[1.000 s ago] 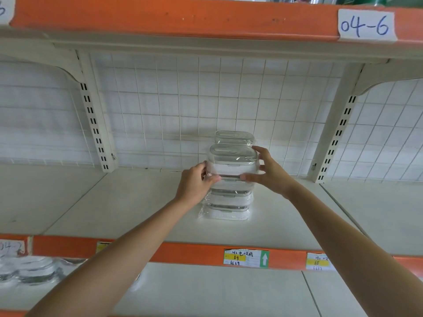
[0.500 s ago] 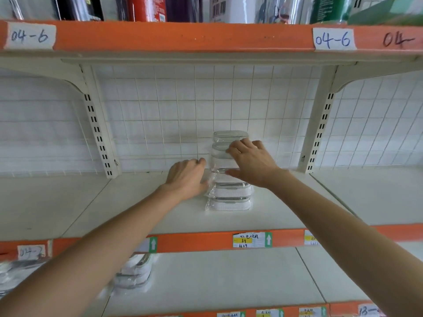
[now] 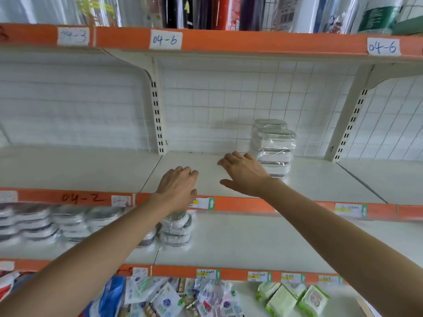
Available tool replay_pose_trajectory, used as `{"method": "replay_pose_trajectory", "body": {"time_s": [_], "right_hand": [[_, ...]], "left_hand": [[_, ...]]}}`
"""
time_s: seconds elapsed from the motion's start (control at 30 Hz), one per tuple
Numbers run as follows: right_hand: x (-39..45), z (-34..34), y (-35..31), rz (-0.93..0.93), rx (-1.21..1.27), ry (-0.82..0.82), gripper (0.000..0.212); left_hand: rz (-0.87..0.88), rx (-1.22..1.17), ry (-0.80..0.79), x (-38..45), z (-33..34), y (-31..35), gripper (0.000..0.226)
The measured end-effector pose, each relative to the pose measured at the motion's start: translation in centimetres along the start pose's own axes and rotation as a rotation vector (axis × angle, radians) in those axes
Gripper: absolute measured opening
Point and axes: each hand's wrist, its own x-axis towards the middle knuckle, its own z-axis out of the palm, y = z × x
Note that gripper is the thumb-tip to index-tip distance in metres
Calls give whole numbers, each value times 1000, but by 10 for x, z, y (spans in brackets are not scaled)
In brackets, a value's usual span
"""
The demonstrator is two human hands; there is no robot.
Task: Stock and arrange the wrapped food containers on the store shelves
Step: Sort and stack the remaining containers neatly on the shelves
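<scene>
Both hands empty, fingers loose: left hand (image 3: 177,186) & right hand (image 3: 243,173) over the shelf (image 3: 320,186). Risk: right hand sits just beside the container stack (image 3: 273,148); a careless sweep could topple it, slick wrap.

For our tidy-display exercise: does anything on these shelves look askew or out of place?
Mostly no. The stack of wrapped containers stands upright on the middle shelf. Both hands, left and right, are off it. The packets on the bottom shelf lie jumbled.

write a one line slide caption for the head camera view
Both hands, left and right, hover open and empty beside the stack of wrapped containers on the white shelf.
</scene>
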Motion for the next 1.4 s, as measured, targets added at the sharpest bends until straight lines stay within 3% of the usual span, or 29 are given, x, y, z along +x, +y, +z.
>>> {"method": "replay_pose_trajectory", "body": {"time_s": [0.37,0.57,0.73,1.07,1.27,1.4], "right_hand": [[-28,38,-129,-115,147,-167,52],[-46,77,-149,-113,244,-341,57],[-36,124,-159,-104,301,-372,62],[23,256,-165,33,396,-257,72],[84,318,-156,160,442,-113,96],[122,345,-158,216,469,-117,110]], "left_hand": [[-118,-29,-118,-141,27,-57,38],[-141,-96,-244,-163,62,-47,33],[-165,-132,-262,-167,109,-40,40],[-210,-134,-216,-133,231,-61,32],[-263,-144,-49,-114,302,-69,33],[-259,-179,63,-106,326,-75,29]]}}
